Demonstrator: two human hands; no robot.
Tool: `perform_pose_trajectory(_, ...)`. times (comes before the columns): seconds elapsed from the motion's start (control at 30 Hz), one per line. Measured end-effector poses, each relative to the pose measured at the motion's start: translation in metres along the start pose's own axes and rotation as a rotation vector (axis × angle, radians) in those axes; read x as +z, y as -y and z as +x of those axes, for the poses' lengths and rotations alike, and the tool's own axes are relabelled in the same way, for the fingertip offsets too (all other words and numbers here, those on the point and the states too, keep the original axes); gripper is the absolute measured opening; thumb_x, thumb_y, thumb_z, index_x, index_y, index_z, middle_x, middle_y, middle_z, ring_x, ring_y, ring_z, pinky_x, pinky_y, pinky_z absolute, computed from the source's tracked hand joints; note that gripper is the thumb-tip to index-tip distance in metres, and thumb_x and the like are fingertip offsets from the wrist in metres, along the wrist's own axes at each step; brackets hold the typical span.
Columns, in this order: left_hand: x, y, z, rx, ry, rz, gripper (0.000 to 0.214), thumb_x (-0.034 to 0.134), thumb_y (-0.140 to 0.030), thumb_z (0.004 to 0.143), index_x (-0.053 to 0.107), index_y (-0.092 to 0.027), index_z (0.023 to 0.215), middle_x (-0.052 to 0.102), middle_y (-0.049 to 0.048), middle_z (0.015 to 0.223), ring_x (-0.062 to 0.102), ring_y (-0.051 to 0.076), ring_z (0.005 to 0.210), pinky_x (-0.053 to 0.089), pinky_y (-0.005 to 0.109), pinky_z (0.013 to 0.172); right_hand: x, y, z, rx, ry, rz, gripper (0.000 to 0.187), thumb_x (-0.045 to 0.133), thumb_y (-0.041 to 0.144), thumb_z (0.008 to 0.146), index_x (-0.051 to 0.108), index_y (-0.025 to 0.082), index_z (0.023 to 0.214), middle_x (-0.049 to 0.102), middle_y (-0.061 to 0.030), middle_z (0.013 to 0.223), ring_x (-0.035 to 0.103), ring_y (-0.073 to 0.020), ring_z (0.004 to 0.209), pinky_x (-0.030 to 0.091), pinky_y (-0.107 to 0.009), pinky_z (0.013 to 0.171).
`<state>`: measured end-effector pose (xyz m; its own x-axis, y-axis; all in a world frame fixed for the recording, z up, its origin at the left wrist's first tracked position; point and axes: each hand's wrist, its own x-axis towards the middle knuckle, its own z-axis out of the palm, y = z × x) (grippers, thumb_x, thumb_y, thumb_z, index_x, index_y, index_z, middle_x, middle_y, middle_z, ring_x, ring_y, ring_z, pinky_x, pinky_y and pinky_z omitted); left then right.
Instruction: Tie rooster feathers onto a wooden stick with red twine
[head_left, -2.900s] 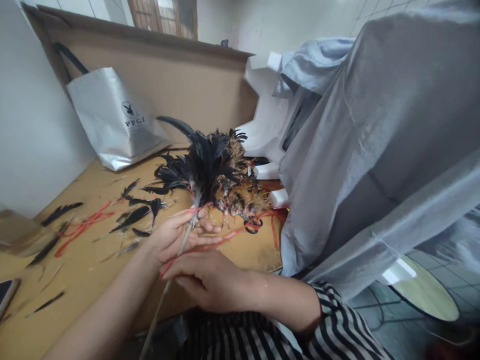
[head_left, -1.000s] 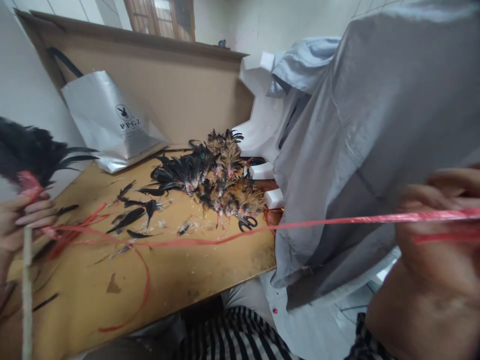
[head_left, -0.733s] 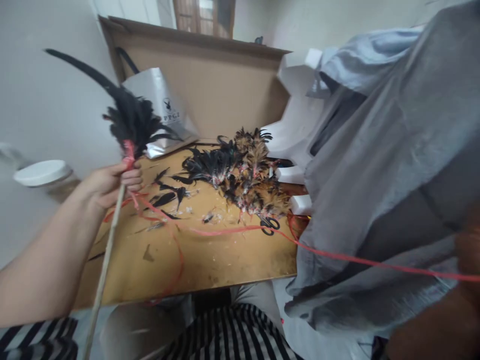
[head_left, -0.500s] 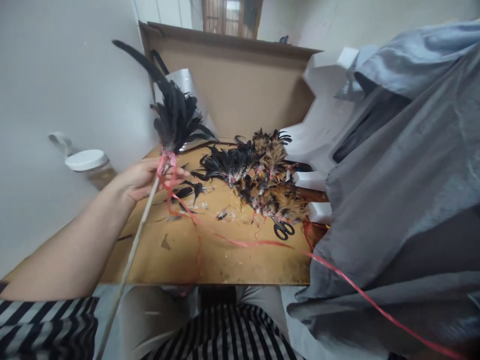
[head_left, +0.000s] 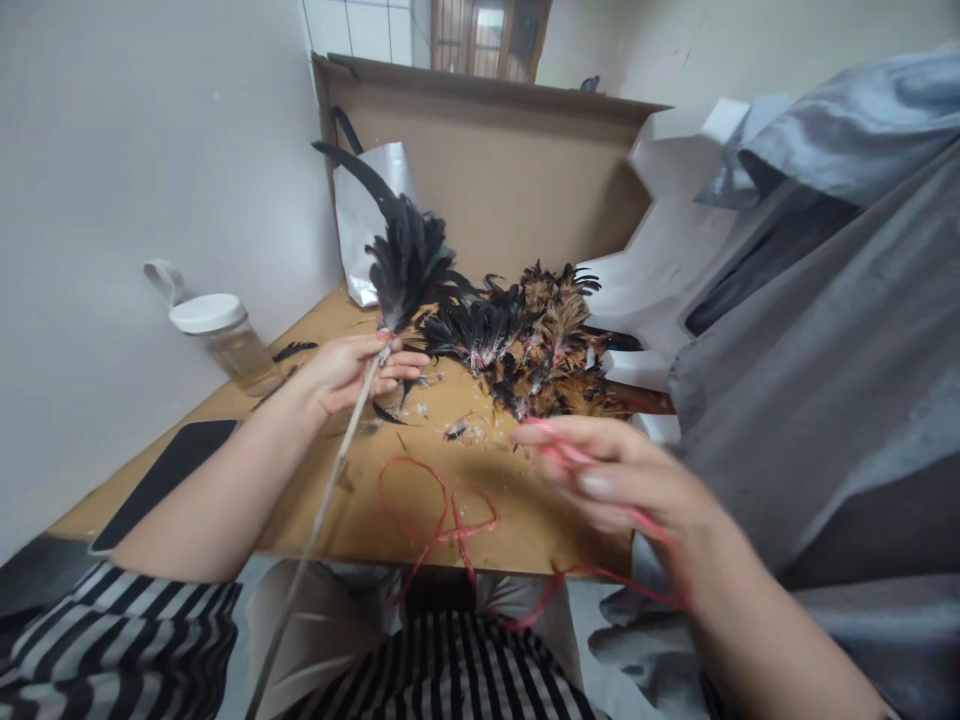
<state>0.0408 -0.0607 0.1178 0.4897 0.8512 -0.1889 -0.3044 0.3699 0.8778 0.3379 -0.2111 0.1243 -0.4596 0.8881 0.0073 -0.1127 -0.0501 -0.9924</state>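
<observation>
Left hand [head_left: 346, 368] clenched round thin pale stick [head_left: 330, 490] right under black feather bundle [head_left: 405, 262] bound to its top end. Right hand [head_left: 615, 478] pinching red plastic string [head_left: 439, 515]; slack loops lie on tan wooden surface [head_left: 487, 525] and drop off its near edge. Stick's long axis runs diagonal: bare end down-left toward my lap, feathered end up-right over the surface, plumes fanning up, one long quill pointing up-left. Judgement: whole thing is light; stick stiff but thin, feathers soft and crushable, so grip at the binding, not the plumes. String looks slick and limp, needs tension to stay put. Loose pile of black and brown feathers [head_left: 536, 345] sits behind.
</observation>
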Motion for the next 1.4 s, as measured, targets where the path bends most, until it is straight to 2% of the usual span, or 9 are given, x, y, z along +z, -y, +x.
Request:
perform_pose_trajectory(0.1, 0.009, 0.018, 0.012, -0.064, 0.078, -0.089, 0.019, 0.04, -0.017, 0.088, 0.054, -0.009, 0.078, 0.067, 0.0214, 0.095, 0.068, 0.02, 0.069, 0.049, 0.019, 0.042, 0.016, -0.024, 0.062, 0.075, 0.187, 0.031, 0.049, 0.062, 0.041, 0.076, 0.053, 0.017, 0.118, 0.054, 0.0018, 0.068, 0.03, -0.0008, 0.037, 0.017, -0.016, 0.032)
perform_pose_trajectory(0.23, 0.011, 0.038, 0.03, -0.118, 0.113, -0.202, 0.018, 0.04, -0.016, 0.086, 0.053, -0.009, 0.076, 0.066, 0.0234, 0.097, 0.068, 0.021, 0.068, 0.051, 0.02, 0.043, 0.008, -0.054, 0.118, 0.012, 0.082, -0.066, 0.047, 0.06, 0.046, 0.077, 0.054, 0.015, 0.112, 0.052, 0.0054, 0.057, 0.031, -0.0017, 0.034, 0.017, -0.015, 0.032)
perform_pose_trajectory(0.4, 0.001, 0.052, 0.054, -0.084, 0.068, -0.261, 0.016, 0.041, -0.017, 0.086, 0.052, -0.01, 0.076, 0.064, 0.0236, 0.104, 0.068, 0.022, 0.075, 0.051, 0.02, 0.044, -0.014, -0.082, 0.148, -0.016, 0.019, 0.103, 0.048, 0.055, 0.055, 0.076, 0.061, 0.014, 0.1, 0.065, -0.0069, 0.082, 0.053, -0.0073, 0.05, 0.035, -0.016, 0.039)
perform_pose_trajectory(0.57, -0.01, 0.064, 0.075, -0.098, 0.02, -0.291, 0.018, 0.039, -0.016, 0.087, 0.053, -0.01, 0.077, 0.065, 0.0219, 0.101, 0.068, 0.019, 0.071, 0.05, 0.019, 0.045, -0.029, -0.103, 0.161, -0.052, -0.115, 0.241, 0.041, 0.062, 0.047, 0.074, 0.063, 0.013, 0.098, 0.067, -0.0106, 0.092, 0.061, -0.0122, 0.066, 0.043, -0.019, 0.048)
perform_pose_trajectory(0.77, -0.019, 0.079, 0.084, -0.113, 0.022, -0.286, 0.019, 0.04, -0.018, 0.088, 0.054, -0.01, 0.078, 0.067, 0.0194, 0.094, 0.067, 0.017, 0.069, 0.049, 0.018, 0.045, -0.031, -0.113, 0.165, -0.182, -0.392, 0.25, 0.034, 0.07, 0.03, 0.067, 0.062, 0.014, 0.096, 0.069, -0.0044, 0.079, 0.047, -0.0047, 0.046, 0.03, -0.017, 0.039)
perform_pose_trajectory(0.9, -0.019, 0.088, 0.08, -0.146, 0.033, -0.282, 0.019, 0.041, -0.019, 0.087, 0.054, -0.01, 0.077, 0.067, 0.0188, 0.092, 0.066, 0.016, 0.065, 0.049, 0.017, 0.044, -0.026, -0.108, 0.165, -0.185, -0.393, 0.406, 0.045, 0.071, 0.025, 0.064, 0.055, 0.018, 0.105, 0.067, -0.0002, 0.072, 0.043, -0.0045, 0.041, 0.029, -0.016, 0.036)
perform_pose_trajectory(1.03, -0.014, 0.095, 0.077, -0.195, 0.054, -0.295, 0.019, 0.041, -0.019, 0.087, 0.053, -0.01, 0.076, 0.067, 0.0195, 0.093, 0.066, 0.015, 0.062, 0.047, 0.015, 0.042, -0.025, -0.104, 0.163, -0.186, -0.363, 0.558, 0.048, 0.072, 0.02, 0.062, 0.053, 0.019, 0.106, 0.068, 0.0003, 0.075, 0.055, -0.0073, 0.052, 0.042, -0.017, 0.046)
perform_pose_trajectory(1.17, -0.009, 0.098, 0.077, -0.205, 0.003, -0.277, 0.019, 0.04, -0.018, 0.088, 0.053, -0.01, 0.077, 0.068, 0.0167, 0.084, 0.065, 0.014, 0.058, 0.046, 0.015, 0.041, -0.027, -0.11, 0.163, -0.239, -0.395, 0.419, 0.045, 0.072, 0.025, 0.065, 0.053, 0.019, 0.105, 0.069, -0.0025, 0.079, 0.063, -0.0125, 0.067, 0.048, -0.021, 0.057)
perform_pose_trajectory(1.4, -0.002, 0.097, 0.076, -0.143, -0.057, -0.201, 0.018, 0.039, -0.016, 0.087, 0.052, -0.01, 0.076, 0.067, 0.0145, 0.078, 0.064, 0.014, 0.054, 0.046, 0.016, 0.04, -0.022, -0.131, 0.166, -0.36, -0.483, -0.163, 0.027, 0.058, 0.03, 0.076, 0.057, 0.019, 0.101, 0.068, -0.0045, 0.089, 0.061, -0.0128, 0.071, 0.046, -0.025, 0.063)
